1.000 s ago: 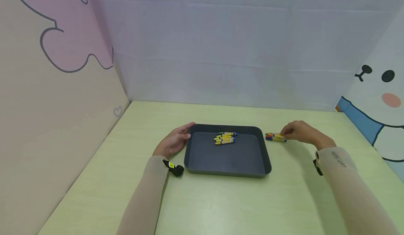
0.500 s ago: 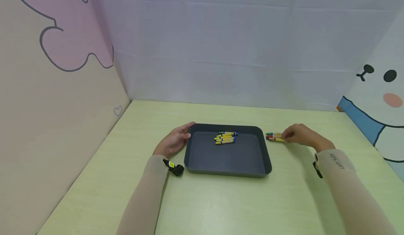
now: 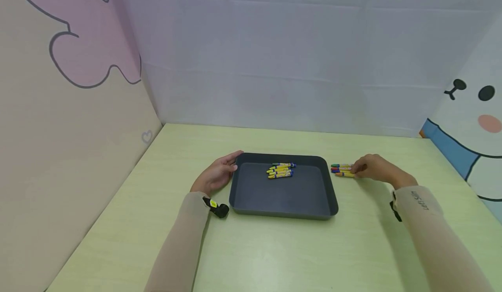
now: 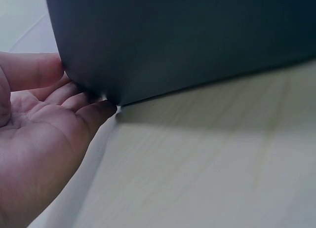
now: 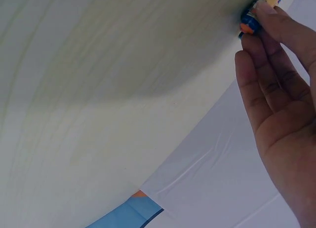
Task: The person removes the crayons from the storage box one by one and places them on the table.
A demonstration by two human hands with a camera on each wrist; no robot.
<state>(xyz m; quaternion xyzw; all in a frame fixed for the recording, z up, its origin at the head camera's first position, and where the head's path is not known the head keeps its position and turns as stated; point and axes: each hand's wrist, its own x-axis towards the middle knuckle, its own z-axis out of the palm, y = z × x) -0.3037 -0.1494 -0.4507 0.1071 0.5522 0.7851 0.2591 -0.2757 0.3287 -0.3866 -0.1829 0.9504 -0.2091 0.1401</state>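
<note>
A dark grey tray [image 3: 284,198] lies in the middle of the table, several yellow-wrapped crayons [image 3: 280,175] grouped near its far side. My left hand [image 3: 216,176] holds the tray's left edge. In the left wrist view its thumb is against the tray wall [image 4: 173,35] and the other fingers reach under the corner. To the right of the tray, my right hand [image 3: 372,168] pinches an orange-tipped crayon [image 3: 344,174] between thumb and fingers, close over the table. Beside it lie crayons with green [image 3: 340,165], red and blue tips, their right ends hidden by the hand.
The pale wood-grain table [image 3: 266,257] meets a white sheet [image 3: 274,65] at the back. Printed panels stand at the left [image 3: 78,152] and right [image 3: 470,170]. A black wrist camera [image 3: 220,210] on my left sleeve sits near the tray's front left corner.
My right hand has moved slightly toward me, and the crayons beside it are now spread into a row, with the green tip showing at the back. The left hand and tray stay put.
</note>
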